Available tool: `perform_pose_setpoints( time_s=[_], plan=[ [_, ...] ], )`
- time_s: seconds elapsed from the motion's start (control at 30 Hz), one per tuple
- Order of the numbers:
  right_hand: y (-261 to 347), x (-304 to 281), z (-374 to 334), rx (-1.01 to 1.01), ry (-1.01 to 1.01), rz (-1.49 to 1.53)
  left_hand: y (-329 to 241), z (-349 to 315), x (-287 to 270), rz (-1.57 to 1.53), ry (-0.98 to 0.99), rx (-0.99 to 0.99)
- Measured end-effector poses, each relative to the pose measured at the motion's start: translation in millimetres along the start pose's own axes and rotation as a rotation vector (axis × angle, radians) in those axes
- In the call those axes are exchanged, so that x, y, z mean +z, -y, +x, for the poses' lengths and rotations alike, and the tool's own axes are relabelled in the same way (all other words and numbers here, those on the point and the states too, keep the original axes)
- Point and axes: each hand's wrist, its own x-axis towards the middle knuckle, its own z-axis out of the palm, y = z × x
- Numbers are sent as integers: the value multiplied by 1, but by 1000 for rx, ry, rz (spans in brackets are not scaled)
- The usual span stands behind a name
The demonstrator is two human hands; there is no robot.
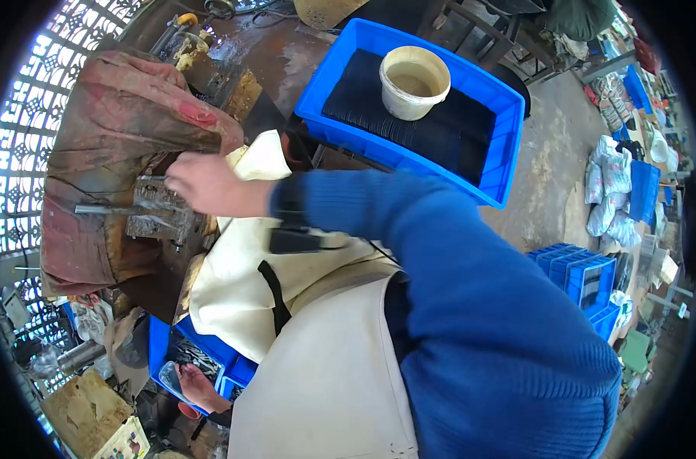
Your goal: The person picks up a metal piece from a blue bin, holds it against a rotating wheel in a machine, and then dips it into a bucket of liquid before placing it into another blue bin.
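While gripped, metal fixture (158, 206) under right hand (203, 183)

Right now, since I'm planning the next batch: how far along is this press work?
Done cannot be counted here. The blue crate on the bench holds a dark stack of flat pieces with a cream bucket on top. In hand: the right hand is at the metal fixture; the left hand reaches into the lower blue bin of small metal parts. How much is left is unclear.

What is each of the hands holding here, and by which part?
The right hand rests on a metal fixture; a grip cannot be told. The left hand holds a clear plastic piece by its edge.
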Motion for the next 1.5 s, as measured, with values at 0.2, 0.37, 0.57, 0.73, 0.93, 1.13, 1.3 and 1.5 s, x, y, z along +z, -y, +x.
perform_pose_setpoints(
  time_s=[0.2,0.37,0.57,0.73,0.93,1.13,1.3,1.5],
  plan=[
    [-28,-243,-76,90,-337,-645,10,-4,5,79,-87,41],
    [-199,-399,-220,1055,-245,-979,6,6,4,62,-44,-42],
    [-309,-443,-324,814,522,-1466,18,3,26,125,-48,-29],
    [-278,-413,-299,961,670,-1434,11,-18,13,71,-67,-10],
    [-269,-418,-299,870,684,-1502,29,-1,5,46,-177,-78],
    [-256,-406,-287,1111,436,-1367,26,-10,9,60,-156,-44],
    [-277,-417,-306,1219,-79,-1186,25,-14,3,58,-264,-23],
    [-324,-452,-335,763,582,-1428,28,-6,-12,36,-185,-63]
  ],
)
